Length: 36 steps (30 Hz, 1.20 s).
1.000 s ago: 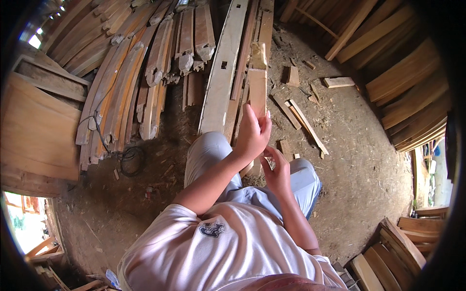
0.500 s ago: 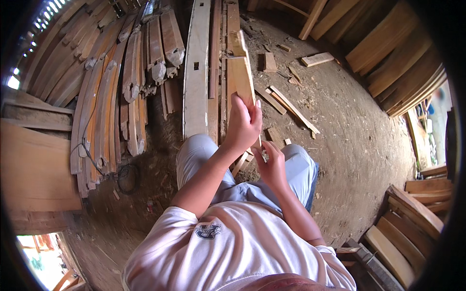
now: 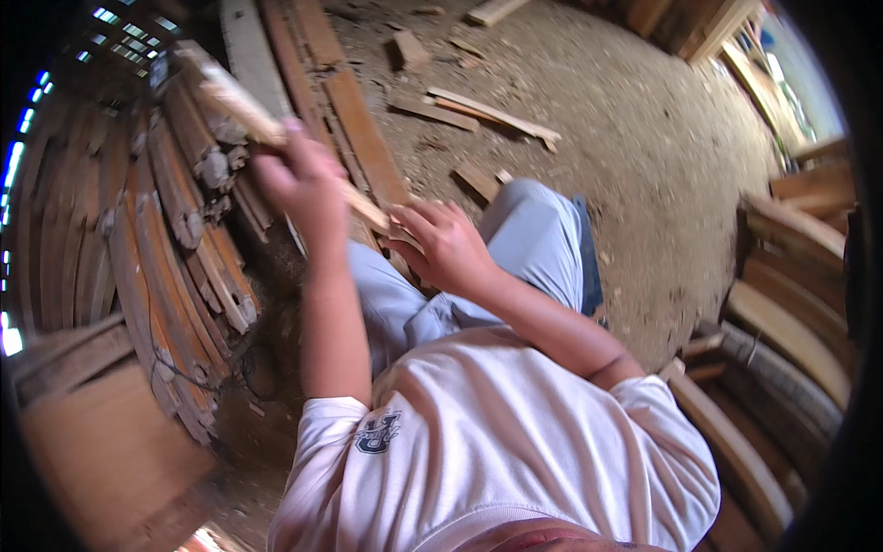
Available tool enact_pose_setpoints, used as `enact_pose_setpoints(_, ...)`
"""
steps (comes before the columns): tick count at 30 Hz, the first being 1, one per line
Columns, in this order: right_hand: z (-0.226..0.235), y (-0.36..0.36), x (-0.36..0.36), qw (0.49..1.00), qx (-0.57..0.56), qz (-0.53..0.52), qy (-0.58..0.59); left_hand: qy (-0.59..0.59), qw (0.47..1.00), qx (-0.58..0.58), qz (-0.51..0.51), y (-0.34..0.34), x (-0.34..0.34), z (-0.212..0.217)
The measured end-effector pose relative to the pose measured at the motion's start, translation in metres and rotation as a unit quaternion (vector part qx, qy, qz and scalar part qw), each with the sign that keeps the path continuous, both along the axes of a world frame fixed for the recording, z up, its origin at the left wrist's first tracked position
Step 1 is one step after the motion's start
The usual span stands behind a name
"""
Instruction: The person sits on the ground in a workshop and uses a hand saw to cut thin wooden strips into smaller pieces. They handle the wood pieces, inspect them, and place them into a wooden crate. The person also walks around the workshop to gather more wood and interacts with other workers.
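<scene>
Board (image 3: 244,109) slants from the upper left of the frame toward the centre, blurred along its far end, grasped midway by the left hand (image 3: 308,175). At its near end, just above the middle of the frame, the right hand (image 3: 441,241) bends its fingers against the wood; whether they pinch it cannot be told. Below are grey trousers (image 3: 538,225) and a pale shirt (image 3: 515,423). Behind the board, a brown plank (image 3: 363,129) and a whitish beam (image 3: 253,57) run to the top edge. Timbers (image 3: 170,267) crowd the left, above a panel (image 3: 110,451) at lower left. Strips (image 3: 497,120) and a block (image 3: 409,51) lie on the floor (image 3: 635,138), upper centre. Curved pieces (image 3: 791,340) line the right edge.
</scene>
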State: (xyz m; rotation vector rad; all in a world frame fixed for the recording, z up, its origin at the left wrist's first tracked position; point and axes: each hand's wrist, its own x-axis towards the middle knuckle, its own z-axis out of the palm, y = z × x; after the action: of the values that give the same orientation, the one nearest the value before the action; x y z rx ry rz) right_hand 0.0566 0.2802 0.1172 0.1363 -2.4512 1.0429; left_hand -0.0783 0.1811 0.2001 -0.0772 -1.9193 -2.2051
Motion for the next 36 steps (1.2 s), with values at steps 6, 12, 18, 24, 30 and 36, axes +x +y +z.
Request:
enact_pose_setpoints(6, -0.020, 0.125, 0.070, 0.960, 0.014, -0.280, 0.000, 0.325, 0.898, -0.296, 0.001, -0.049, -0.062, 0.035)
enact_pose_setpoints(12, -0.198, 0.195, 0.247, 0.812, -0.014, -0.439, -0.384, 0.141, 0.760, -0.626, -0.102, -0.066, -0.073, -0.041)
enact_pose_setpoints(18, -0.315, 0.097, 0.386, 0.676, 0.041, -0.433, -0.595, 0.074, 0.686, -0.705, -0.164, -0.101, -0.063, -0.138)
enact_pose_setpoints(24, -0.376, 0.106, 0.432, 0.689, 0.074, -0.451, -0.563, 0.043, 0.663, -0.717, -0.209, -0.104, -0.076, -0.195)
enact_pose_setpoints(30, -0.390, 0.126, 0.455, 0.692, 0.089, -0.466, -0.543, 0.039, 0.687, -0.706, -0.168, -0.116, -0.088, -0.267)
enact_pose_setpoints(36, -0.361, 0.132, 0.461, 0.640, -0.222, -0.571, -0.465, -0.099, 0.761, -0.595, -0.240, -0.116, -0.120, -0.304)
